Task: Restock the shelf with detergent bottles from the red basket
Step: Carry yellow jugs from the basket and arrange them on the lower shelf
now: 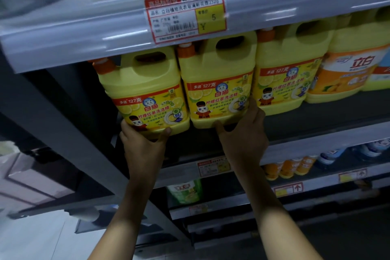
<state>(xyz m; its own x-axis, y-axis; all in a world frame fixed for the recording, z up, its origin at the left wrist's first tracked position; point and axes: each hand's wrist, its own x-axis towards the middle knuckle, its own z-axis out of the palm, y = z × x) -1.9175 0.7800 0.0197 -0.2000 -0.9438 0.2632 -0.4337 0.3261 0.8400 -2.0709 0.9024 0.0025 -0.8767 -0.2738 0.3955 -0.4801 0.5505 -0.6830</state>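
Left hand (143, 143) cups the leftmost bottle (145, 95) from below; right hand (242, 131) grips its neighbour (217, 82). Both overhang the shelf (316, 133) edge and could tip off if released early.

L hand (141, 143) grips base of leftmost yellow detergent bottle (145, 93); R hand (242, 133) grips 2nd bottle (217, 82) beside it, touching. 3rd bottle (289, 69) right, on shelf (316, 133).

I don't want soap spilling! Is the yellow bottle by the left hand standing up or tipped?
Roughly upright: the leftmost yellow bottle has its orange cap on top, left hand under its base.
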